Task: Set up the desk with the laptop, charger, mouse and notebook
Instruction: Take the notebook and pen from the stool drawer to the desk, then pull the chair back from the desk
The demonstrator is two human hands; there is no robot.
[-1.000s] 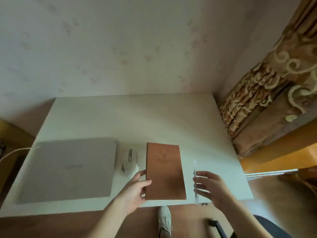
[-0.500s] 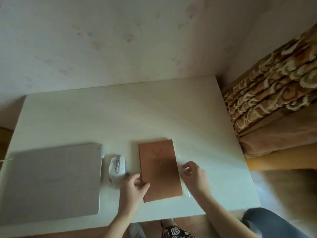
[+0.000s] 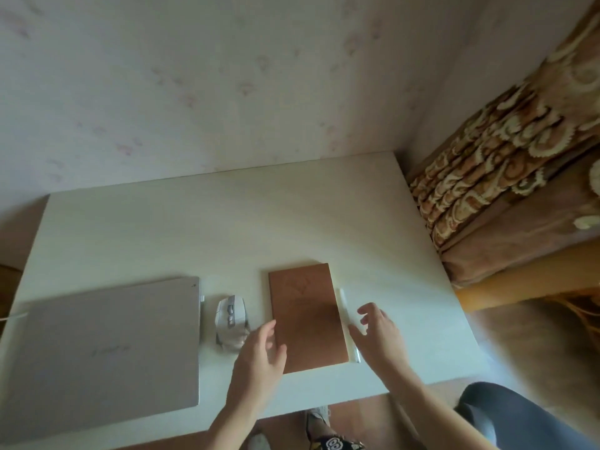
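— What changed?

— Both my hands have come off the notebook (image 3: 306, 315). My left hand (image 3: 261, 360) hovers with fingers spread by its left edge, overlapping the near left corner; my right hand (image 3: 378, 334) hangs open beside the pen (image 3: 347, 323), gripping nothing.

— Where does everything sit?

— Along the near edge of the desk (image 3: 227, 228): closed laptop (image 3: 104, 352) at the left, with a white cable (image 3: 13, 316) at its left side that I take for the charger. The mouse (image 3: 231, 318) is just right of the laptop, then notebook, with the pen against its right edge. Farther back, the desk is bare to the wall.

— Which step?

— Laying out looks nearly finished. Next, I'd open the laptop lid, which calls for a steady lift.
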